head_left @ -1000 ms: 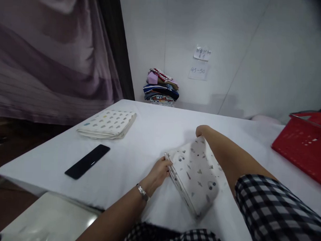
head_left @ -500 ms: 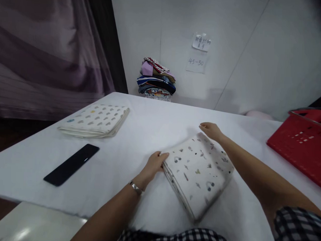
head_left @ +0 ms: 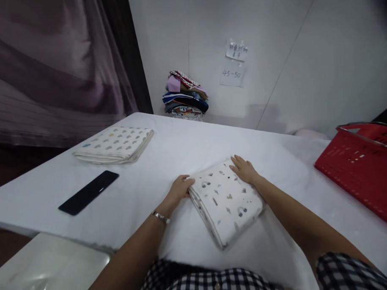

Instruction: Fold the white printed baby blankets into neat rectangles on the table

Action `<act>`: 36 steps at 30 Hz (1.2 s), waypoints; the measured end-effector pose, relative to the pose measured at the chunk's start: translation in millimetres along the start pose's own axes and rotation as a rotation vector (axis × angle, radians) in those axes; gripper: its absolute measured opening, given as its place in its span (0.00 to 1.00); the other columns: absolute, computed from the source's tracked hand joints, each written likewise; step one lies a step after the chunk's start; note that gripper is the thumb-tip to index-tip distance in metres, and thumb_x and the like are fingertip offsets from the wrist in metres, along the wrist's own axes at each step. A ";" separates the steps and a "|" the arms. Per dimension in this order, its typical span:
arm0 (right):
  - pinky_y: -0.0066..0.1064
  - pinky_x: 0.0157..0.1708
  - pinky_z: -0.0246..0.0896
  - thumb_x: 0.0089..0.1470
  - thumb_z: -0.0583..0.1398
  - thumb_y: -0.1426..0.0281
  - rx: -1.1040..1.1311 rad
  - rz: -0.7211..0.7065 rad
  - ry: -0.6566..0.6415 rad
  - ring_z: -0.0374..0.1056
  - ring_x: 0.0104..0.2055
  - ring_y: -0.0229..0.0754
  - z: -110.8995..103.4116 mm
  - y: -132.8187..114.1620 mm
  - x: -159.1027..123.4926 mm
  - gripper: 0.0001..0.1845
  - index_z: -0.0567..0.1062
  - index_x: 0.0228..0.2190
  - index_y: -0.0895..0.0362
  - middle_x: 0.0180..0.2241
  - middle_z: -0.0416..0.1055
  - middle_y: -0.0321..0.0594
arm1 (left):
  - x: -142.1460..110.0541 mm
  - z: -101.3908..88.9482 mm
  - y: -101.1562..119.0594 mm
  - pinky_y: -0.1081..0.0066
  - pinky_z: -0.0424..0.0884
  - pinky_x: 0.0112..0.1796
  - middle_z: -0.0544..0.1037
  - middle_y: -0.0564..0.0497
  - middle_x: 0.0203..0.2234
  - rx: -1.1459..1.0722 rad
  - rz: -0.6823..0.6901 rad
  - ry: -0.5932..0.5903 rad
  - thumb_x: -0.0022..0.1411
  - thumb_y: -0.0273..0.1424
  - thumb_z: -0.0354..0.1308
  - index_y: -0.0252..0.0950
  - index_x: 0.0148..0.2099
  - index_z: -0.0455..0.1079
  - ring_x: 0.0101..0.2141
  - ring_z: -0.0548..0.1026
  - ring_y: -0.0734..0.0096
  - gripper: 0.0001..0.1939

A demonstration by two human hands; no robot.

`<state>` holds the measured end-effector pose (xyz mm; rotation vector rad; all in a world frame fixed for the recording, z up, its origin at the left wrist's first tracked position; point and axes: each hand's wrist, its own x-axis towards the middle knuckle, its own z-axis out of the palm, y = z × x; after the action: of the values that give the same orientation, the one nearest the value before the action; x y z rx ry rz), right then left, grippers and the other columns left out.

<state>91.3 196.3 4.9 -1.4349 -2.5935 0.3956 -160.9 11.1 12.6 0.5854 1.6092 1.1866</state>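
1. In the head view, the folded cloth (head_left: 226, 201) lies on the white table (head_left: 181, 140), in front of the person, a little to the right of the middle.
2. The left hand (head_left: 178, 191) seems to pinch the cloth's left corner, with the thumb above and the fingers partly hidden below.
3. The right hand (head_left: 243, 168) is palm down on the far corner, its fingers a little spread and pinching nothing.
4. For good work here, I think the left pinch should take all layers together, and the right palm should press softly, so that the top layer does not slip.
5. The layers at the near left side look slightly loose; it is better to keep them even.
6. The near corner points to the checked shirt (head_left: 226, 283), so the least room is there.
7. White surface lies between the left hand and the phone (head_left: 89, 193), and between the right arm and the red basket (head_left: 360, 180).
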 end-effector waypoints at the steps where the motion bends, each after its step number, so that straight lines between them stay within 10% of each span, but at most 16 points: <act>1: 0.43 0.62 0.34 0.60 0.44 0.53 -0.027 -0.001 -0.024 0.37 0.66 0.46 2.0 -0.6 -1.6 0.31 0.52 0.61 0.51 0.65 0.40 0.39 | 0.2 0.3 0.1 0.69 0.72 0.27 0.75 0.48 0.28 0.001 0.001 0.004 0.49 0.33 0.62 0.34 0.48 0.63 0.26 0.74 0.68 0.23; 7: 0.50 0.61 0.33 0.60 0.45 0.55 -0.049 -0.014 0.000 0.33 0.66 0.50 -7.7 -23.5 -20.1 0.31 0.53 0.61 0.55 0.65 0.41 0.45 | -0.5 -0.7 0.1 0.68 0.72 0.29 0.75 0.46 0.30 0.016 0.013 -0.027 0.50 0.33 0.62 0.31 0.49 0.63 0.26 0.74 0.68 0.24; 16: 0.47 0.63 0.34 0.60 0.46 0.54 0.120 -0.467 -0.140 0.41 0.65 0.46 17.7 -114.1 -136.2 0.28 0.56 0.60 0.47 0.63 0.49 0.36 | 5.0 -2.4 -6.1 0.71 0.69 0.29 0.74 0.45 0.35 0.121 0.122 0.055 0.49 0.35 0.63 0.33 0.57 0.56 0.28 0.73 0.68 0.35; 24: 0.41 0.47 0.59 0.58 0.51 0.57 0.221 -0.393 0.149 0.64 0.47 0.48 13.1 -135.8 -156.7 0.17 0.73 0.42 0.50 0.43 0.71 0.44 | -0.5 -13.8 -14.2 0.71 0.64 0.35 0.75 0.48 0.32 0.607 0.464 0.202 0.52 0.49 0.58 0.35 0.54 0.62 0.34 0.72 0.65 0.32; 30: 0.31 0.31 0.54 0.55 0.55 0.60 0.046 -0.269 0.086 0.63 0.32 0.41 19.2 -158.6 -163.2 0.12 0.69 0.29 0.56 0.29 0.68 0.39 | -3.6 -24.1 -13.7 0.73 0.65 0.35 0.74 0.52 0.32 0.548 0.687 0.290 0.57 0.43 0.55 0.37 0.42 0.70 0.32 0.71 0.71 0.16; 36: 0.28 0.26 0.45 0.56 0.53 0.63 -0.040 -0.140 -0.058 0.61 0.27 0.37 14.5 -157.9 -149.2 0.10 0.68 0.28 0.55 0.26 0.69 0.35 | -14.2 -26.0 -13.0 0.76 0.65 0.32 0.72 0.55 0.30 0.597 0.925 -0.071 0.56 0.30 0.56 0.38 0.34 0.74 0.30 0.70 0.77 0.06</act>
<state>39.1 -12.6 37.8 -1.2621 -2.7418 0.3736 -177.0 -16.5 7.2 1.8752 1.6604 1.2612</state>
